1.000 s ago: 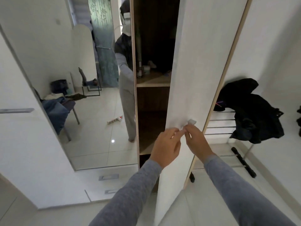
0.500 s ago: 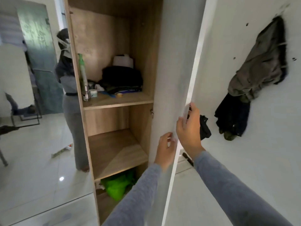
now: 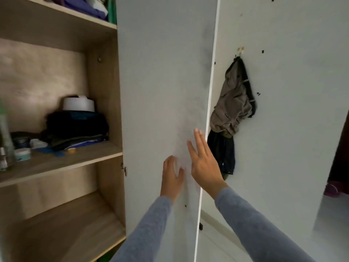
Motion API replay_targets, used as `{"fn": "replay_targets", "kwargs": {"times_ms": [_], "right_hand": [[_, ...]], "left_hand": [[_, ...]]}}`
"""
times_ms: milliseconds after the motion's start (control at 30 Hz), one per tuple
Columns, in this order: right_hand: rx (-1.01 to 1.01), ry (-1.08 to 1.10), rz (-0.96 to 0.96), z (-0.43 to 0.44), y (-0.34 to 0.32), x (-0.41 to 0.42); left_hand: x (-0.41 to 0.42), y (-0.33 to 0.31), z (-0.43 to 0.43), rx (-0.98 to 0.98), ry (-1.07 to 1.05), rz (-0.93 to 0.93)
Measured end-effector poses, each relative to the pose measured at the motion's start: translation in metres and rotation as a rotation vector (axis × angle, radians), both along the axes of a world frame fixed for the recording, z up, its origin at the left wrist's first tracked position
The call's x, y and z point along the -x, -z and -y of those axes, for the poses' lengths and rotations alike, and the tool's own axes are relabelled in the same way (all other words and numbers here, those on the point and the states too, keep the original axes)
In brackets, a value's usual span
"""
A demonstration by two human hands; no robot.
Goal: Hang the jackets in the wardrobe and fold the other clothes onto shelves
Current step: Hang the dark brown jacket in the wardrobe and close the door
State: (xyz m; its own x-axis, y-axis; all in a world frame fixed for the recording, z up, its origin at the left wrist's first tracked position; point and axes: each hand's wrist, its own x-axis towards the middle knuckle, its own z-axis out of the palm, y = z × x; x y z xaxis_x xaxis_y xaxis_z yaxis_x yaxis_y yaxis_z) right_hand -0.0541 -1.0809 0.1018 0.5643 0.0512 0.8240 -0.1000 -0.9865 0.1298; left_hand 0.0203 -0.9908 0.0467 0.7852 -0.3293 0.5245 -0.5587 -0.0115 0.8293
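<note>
white wall beyond the door edge holds the jackets: an olive-grey one bunched over a dark one, limp on a hook, untouched. the right hand, fingers straight and slightly spread, lies flat on the wardrobe door near its free edge. the left hand touches the panel, and i cannot tell how its fingers lie. likely step: swinging the wardrobe open. next, reach round for a jacket. folded clothes sit on a shelf.

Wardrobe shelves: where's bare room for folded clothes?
Lower shelf, under the middle shelf, shows bare wood. Middle shelf is crowded: dark folded stack right, jars left; only its front strip is free. Top shelf holds clothes.
</note>
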Motion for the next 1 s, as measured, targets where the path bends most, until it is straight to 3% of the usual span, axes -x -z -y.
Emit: {"fn": "replay_targets", "kwargs": {"times_ms": [233, 433, 800, 1000], "right_hand": [[0.245, 0.229, -0.120, 0.049, -0.018, -0.046], [0.363, 0.277, -0.064, 0.051, -0.030, -0.077], [0.324, 0.353, 0.000, 0.048, -0.017, -0.096], [0.095, 0.158, -0.017, 0.026, 0.014, -0.104]], "left_hand": [[-0.065, -0.011, 0.038, -0.132, -0.130, 0.268], [-0.108, -0.023, 0.052, -0.213, -0.324, 0.482], [-0.135, -0.009, 0.050, -0.277, -0.310, 0.613], [-0.128, -0.013, 0.007, -0.394, -0.166, 0.593]]}}
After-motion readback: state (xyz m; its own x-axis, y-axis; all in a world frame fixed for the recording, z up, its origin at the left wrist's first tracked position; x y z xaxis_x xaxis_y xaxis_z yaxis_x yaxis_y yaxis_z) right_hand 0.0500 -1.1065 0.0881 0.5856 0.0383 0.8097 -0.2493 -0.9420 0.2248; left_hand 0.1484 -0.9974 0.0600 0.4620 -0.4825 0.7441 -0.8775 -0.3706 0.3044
